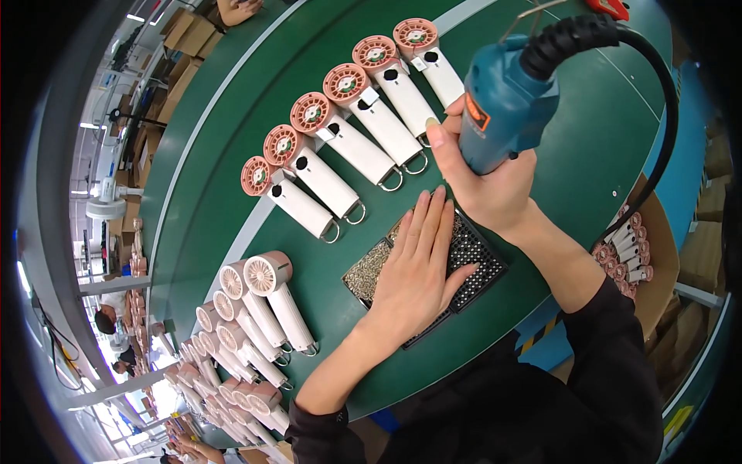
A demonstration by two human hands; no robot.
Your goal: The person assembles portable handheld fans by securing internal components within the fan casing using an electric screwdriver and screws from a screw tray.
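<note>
My right hand (pixel 495 189) is wrapped round a teal electric screwdriver (pixel 506 100) with a black cable; its lower tip is hidden. My left hand (pixel 410 282) lies flat, fingers stretched out, over a black screw tray (pixel 501 272). Small brass-coloured screws (pixel 363 274) fill the tray's left part, and a plate dotted with holes (pixel 473 259) shows on its right. Beyond my hands, several handheld fans (pixel 328 158) lie in a slanting row, with white handles, metal loops and pink heads showing their inner parts. The farthest one is partly behind my right hand.
Several handheld fans with closed grilles (pixel 267 274) crowd the left side of the green table (pixel 209 139). A cardboard box (pixel 666 267) on the right holds more fans. The black cable (pixel 671 116) arcs down the right side. A red-handled tool (pixel 610 8) lies at the far edge.
</note>
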